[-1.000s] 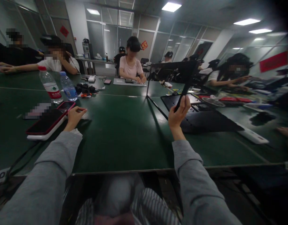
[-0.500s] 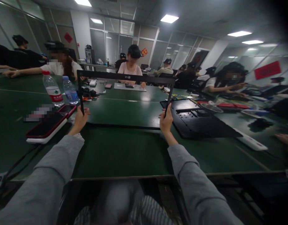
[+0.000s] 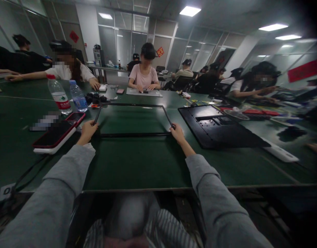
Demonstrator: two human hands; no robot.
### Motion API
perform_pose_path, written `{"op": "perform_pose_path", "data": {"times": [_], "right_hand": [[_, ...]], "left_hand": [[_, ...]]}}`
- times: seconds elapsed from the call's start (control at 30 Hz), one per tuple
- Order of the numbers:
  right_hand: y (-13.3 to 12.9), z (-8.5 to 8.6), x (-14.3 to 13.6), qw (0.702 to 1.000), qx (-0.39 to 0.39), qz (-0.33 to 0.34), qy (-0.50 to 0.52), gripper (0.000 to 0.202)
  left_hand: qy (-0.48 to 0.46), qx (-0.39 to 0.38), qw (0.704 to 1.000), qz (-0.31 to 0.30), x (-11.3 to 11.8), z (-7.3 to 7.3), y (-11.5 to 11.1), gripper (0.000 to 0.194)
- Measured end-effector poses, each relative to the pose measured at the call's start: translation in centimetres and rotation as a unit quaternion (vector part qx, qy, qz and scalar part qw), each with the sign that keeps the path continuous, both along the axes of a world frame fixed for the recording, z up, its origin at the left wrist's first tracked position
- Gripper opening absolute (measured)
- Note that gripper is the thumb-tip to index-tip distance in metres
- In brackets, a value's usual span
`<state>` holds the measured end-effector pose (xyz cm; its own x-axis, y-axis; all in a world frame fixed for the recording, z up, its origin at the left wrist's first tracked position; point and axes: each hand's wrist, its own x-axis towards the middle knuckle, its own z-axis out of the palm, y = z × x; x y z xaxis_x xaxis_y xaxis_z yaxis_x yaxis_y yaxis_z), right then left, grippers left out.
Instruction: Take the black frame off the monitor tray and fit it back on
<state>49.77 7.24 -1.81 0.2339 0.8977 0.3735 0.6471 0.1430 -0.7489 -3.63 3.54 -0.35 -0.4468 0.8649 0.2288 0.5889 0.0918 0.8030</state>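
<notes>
A thin black rectangular frame (image 3: 135, 134) is held low over the green table (image 3: 137, 165), tilted nearly flat, its far edge away from me. My left hand (image 3: 88, 132) is closed on its left side, and my right hand (image 3: 177, 133) grips the right side with thumb and fingers. Whether the near edge touches the table cannot be told. Right of my right hand lies a large black panel (image 3: 220, 132) with a recessed section. A phone with a red edge (image 3: 55, 132) rests on a white block, left of my left hand.
Two plastic bottles (image 3: 59, 98) (image 3: 78, 98) stand at the left behind the phone. A white power strip (image 3: 284, 152) lies by the panel's right corner. Across the table a person in pink (image 3: 145, 76) works on a grey mat; other people sit left and right.
Both hands have tipped the black frame from nearly upright to nearly flat, its far edge now lower and farther away. The person at the left now has a hand near the small white box.
</notes>
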Motion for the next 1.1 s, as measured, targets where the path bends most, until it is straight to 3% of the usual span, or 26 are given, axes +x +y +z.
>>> {"op": "perform_pose_path", "data": {"times": [0.17,0.3,0.47,0.6,0.73,0.8,0.9,1.0,1.03,1.1], "right_hand": [[-0.9,0.2,0.3,0.990,-0.074,-0.064,-0.098,0.050],[-1.7,0.5,-0.1,0.980,-0.108,-0.074,-0.147,0.049],[-2.0,0.8,-0.5,0.975,-0.135,-0.073,-0.158,0.049],[-2.9,1.7,0.4,0.976,-0.106,-0.104,-0.156,0.060],[-4.6,4.0,2.6,0.964,0.043,-0.120,-0.232,0.072],[-5.4,5.3,4.3,0.953,0.110,-0.186,-0.212,0.073],[-6.4,6.5,7.8,0.906,0.159,-0.382,-0.093,0.078],[-7.3,6.2,11.4,0.820,0.090,-0.565,0.034,0.090],[-7.5,5.8,12.4,0.799,0.047,-0.595,0.069,0.093],[-7.9,5.1,13.8,0.793,-0.028,-0.595,0.131,0.094]], "left_hand": [[0.174,-0.021,0.984,0.022,0.0,0.0,0.1,0.031],[0.177,-0.059,0.982,0.030,0.1,-0.1,0.1,0.029],[0.167,-0.011,0.986,0.018,1.3,0.6,-0.9,0.046],[0.169,0.002,0.980,-0.107,2.4,1.6,-1.9,0.058],[0.179,-0.021,0.953,-0.244,3.0,2.2,-3.0,0.062],[0.179,-0.033,0.946,-0.267,3.4,2.4,-3.5,0.058],[0.189,-0.054,0.941,-0.276,3.6,2.6,-3.9,0.053],[0.214,-0.068,0.935,-0.273,3.5,2.8,-3.9,0.061],[0.221,-0.072,0.935,-0.269,3.4,2.8,-3.8,0.064],[0.228,-0.083,0.936,-0.256,3.2,2.8,-3.7,0.070]]}}
